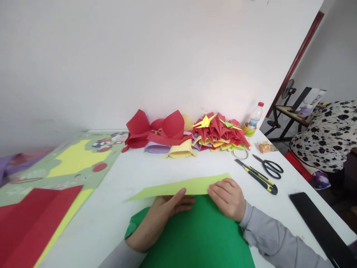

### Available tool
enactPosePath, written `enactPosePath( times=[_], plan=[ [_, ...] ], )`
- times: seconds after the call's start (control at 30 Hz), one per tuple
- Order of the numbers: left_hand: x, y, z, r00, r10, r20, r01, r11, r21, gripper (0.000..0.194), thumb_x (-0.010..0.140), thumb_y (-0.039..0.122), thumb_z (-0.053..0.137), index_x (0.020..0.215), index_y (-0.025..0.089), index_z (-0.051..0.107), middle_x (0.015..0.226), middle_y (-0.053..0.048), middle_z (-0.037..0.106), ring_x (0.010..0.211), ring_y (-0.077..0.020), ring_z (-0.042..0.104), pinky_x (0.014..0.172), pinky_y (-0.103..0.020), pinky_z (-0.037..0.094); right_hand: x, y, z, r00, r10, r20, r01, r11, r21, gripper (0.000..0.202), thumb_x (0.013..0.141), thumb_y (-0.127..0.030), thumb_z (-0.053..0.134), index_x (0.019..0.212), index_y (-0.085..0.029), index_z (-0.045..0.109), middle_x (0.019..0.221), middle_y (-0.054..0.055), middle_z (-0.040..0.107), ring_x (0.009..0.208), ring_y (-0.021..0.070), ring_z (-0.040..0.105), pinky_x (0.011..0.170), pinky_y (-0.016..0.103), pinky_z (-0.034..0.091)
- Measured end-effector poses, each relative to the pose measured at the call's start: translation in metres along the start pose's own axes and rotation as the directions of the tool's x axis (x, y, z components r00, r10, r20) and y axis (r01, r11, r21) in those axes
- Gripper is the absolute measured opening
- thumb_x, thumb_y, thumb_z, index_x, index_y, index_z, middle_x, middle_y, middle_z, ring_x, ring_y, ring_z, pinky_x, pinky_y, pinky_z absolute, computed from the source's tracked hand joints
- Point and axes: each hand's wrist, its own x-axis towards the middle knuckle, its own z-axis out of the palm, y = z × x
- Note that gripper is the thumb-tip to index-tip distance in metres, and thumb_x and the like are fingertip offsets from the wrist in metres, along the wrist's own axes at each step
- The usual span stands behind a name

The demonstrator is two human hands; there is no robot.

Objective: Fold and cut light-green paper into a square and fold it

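**First fold pressed, most of the sheet still flat**

Far left on the tabletop [111, 208]: red sheets [30, 219] over a yellow one, a printed green-and-yellow sheet [72, 158] behind them. Untouched, all of it.

Moving in to the centre: green paper [195, 238] lying flat in front, its far edge turned over into a long pale-green strip [181, 187]. One fold made, then; by the look of it nothing beyond that, and plenty of folding left, judging by the finished pieces at the wall.

Left hand [167, 210] resting on the green paper just below the strip, fingers [181, 193] stretched out nearly flat, thumb tip touching the strip's lower edge. Pressing, not pinching; nothing gripped.

Right hand [227, 197] next, at the strip's right end, fingers curled down loosely over the fold, knuckles up. Bearing on the crease; whether anything sits pinched underneath, cannot tell.

Behind, along the wall: a heap of folded paper shapes [189, 134] in red, yellow and lilac. Further right: a plastic bottle [255, 116], a roll of tape [240, 153], a utility knife [256, 176], scissors [269, 166], all well apart from both hands. Far right: a dark flat object [320, 223] at the tabletop's edge.
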Motion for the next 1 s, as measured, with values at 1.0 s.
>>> enactPosePath(
  times=[1.0],
  plan=[
    [-0.023, 0.022, -0.018, 0.979, -0.025, 0.204, 0.024, 1.0, 0.005, 0.033, 0.064, 0.046, 0.082, 0.072, 0.015, 0.072, 0.064, -0.007, 0.071, 0.046, -0.0154, 0.059, 0.049, -0.027, 0.047, -0.009, 0.017, -0.004, 0.404, 0.361, 0.841, -0.657, -0.526, 0.541, 0.054, 0.069, -0.065, 0.073, 0.083, -0.013, 0.074, 0.071, 0.005, 0.072, 0.06, 0.0149, 0.064, 0.058, 0.027, 0.05]
  ],
)
